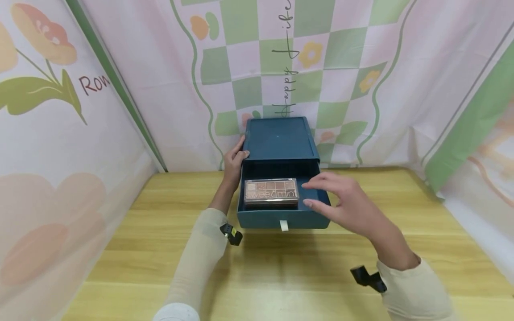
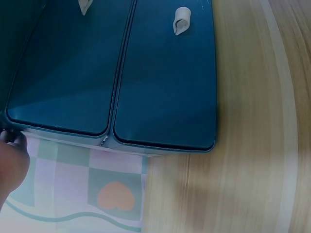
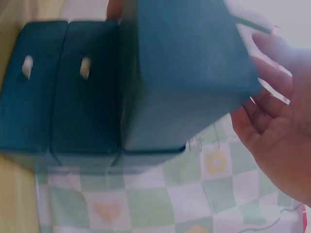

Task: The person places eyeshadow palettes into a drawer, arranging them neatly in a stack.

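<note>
A dark blue drawer cabinet (image 1: pixel 279 138) stands at the back of the table, its top drawer (image 1: pixel 261 219) pulled well out. In that drawer lies an eyeshadow palette (image 1: pixel 271 191) with a clear lid lettered "sweet mint", towards the left and front. My left hand (image 1: pixel 234 162) rests against the cabinet's left side, near its front top corner; only part of it shows in the left wrist view. Over the drawer's right side hovers my right hand (image 1: pixel 341 196), thumb and fingers apart and nothing between them, just right of the palette. The right wrist view shows this hand (image 3: pixel 279 126) beside the drawer.
Two lower drawers, one with a front panel (image 2: pixel 165 87) at the bottom, are closed and carry small pale pull tabs (image 2: pixel 182 20). The cabinet sits on a wood-grain table (image 1: pixel 281 276). A patterned curtain (image 1: pixel 249 58) hangs right behind it.
</note>
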Tool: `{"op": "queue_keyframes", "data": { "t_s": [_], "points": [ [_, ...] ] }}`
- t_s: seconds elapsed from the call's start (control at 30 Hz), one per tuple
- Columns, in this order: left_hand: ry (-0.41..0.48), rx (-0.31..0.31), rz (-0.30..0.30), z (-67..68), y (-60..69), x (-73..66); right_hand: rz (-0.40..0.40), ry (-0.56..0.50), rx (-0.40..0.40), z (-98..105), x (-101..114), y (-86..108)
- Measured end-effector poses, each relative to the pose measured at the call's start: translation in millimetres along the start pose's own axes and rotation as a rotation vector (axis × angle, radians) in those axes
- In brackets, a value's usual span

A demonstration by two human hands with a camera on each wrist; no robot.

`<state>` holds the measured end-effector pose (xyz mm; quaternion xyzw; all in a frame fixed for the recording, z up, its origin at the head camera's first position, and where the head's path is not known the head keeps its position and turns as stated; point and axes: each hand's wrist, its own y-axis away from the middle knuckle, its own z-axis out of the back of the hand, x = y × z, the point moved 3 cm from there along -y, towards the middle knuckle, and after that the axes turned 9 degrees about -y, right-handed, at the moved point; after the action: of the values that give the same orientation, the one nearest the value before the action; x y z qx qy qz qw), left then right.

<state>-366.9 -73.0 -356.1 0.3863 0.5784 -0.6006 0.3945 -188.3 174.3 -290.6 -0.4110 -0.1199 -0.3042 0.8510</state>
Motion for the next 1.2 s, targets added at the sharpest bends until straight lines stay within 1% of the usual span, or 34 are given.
{"op": "queue_keyframes", "data": {
  "t_s": [0.1, 0.2, 0.3, 0.4, 0.47, 0.5, 0.63, 0.73, 0.8, 0.9, 1.07, 1.2],
  "points": [
    [-0.006, -0.011, 0.004, 1.0, -0.4, -0.3, 0.075, -0.020, -0.111, -8.8, 13.3, 6.9],
    [-0.003, -0.005, 0.013, 1.6, -1.0, -0.6, 0.120, -0.055, -0.199, -19.8, 25.4, 14.6],
    [0.001, 0.006, 0.018, 2.0, -1.1, -0.5, 0.139, -0.134, -0.239, -30.8, 35.1, 21.8],
    [0.009, 0.015, 0.021, 2.7, -0.6, -0.4, 0.108, -0.262, -0.223, -43.1, 42.0, 27.3],
    [0.020, 0.022, 0.024, 2.8, -0.2, -0.3, 0.050, -0.376, -0.187, -52.6, 44.2, 30.6],
    [0.026, 0.027, 0.026, 2.6, 0.0, 0.0, 0.000, -0.440, -0.164, -57.5, 44.5, 32.5],
    [0.035, 0.039, 0.036, 0.9, 1.0, 1.0, -0.247, -0.642, -0.095, -74.4, 41.5, 40.7],
    [0.029, 0.035, 0.040, -0.2, 1.8, 1.1, -0.410, -0.724, -0.067, -82.9, 37.2, 45.3],
    [0.029, 0.025, 0.034, -0.4, 1.8, 0.5, -0.489, -0.752, -0.057, -86.7, 34.4, 46.8],
    [0.027, 0.016, 0.028, -0.8, 0.9, -0.2, -0.553, -0.775, -0.063, -90.3, 30.6, 49.0],
    [0.028, 0.002, 0.024, -1.1, 1.2, -0.9, -0.576, -0.774, -0.073, -95.7, 25.1, 52.9],
    [0.031, -0.005, 0.022, -1.0, 2.5, -1.4, -0.631, -0.761, -0.048, -99.5, 19.5, 54.5]
  ]
}}
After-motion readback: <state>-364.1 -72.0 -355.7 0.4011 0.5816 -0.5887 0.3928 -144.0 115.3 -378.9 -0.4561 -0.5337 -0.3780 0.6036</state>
